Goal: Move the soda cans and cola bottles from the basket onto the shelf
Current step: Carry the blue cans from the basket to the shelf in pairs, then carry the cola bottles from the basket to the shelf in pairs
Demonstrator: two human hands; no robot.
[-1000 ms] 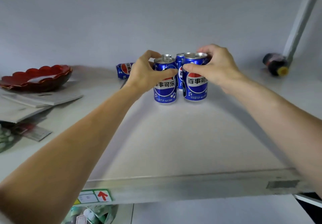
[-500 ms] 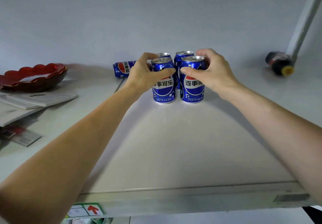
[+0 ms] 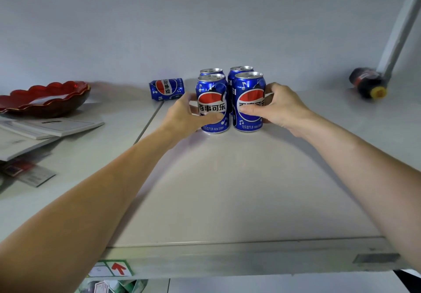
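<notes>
Several blue Pepsi cans stand in a tight cluster at the back of the white shelf [image 3: 227,197]. My left hand [image 3: 189,114] grips the front left can [image 3: 213,101] low on its body, thumb across the label. My right hand [image 3: 278,108] grips the front right can [image 3: 249,96] the same way. Two more cans [image 3: 239,69] stand upright just behind them. Another blue can [image 3: 166,88] lies on its side to the left, by the wall. A dark cola bottle [image 3: 368,82] with a yellow cap lies at the far right. The basket is out of view.
A red scalloped dish [image 3: 45,101] sits on stacked white booklets [image 3: 52,126] at the left, with loose papers [image 3: 27,171] nearer the edge. A grey upright post [image 3: 401,26] rises at the right behind the bottle. The shelf's front edge [image 3: 227,260] carries a red arrow sticker.
Both hands slid from the tops of the two front cans down to their lower bodies. The view has tilted so the cans sit slightly nearer and more from above.
</notes>
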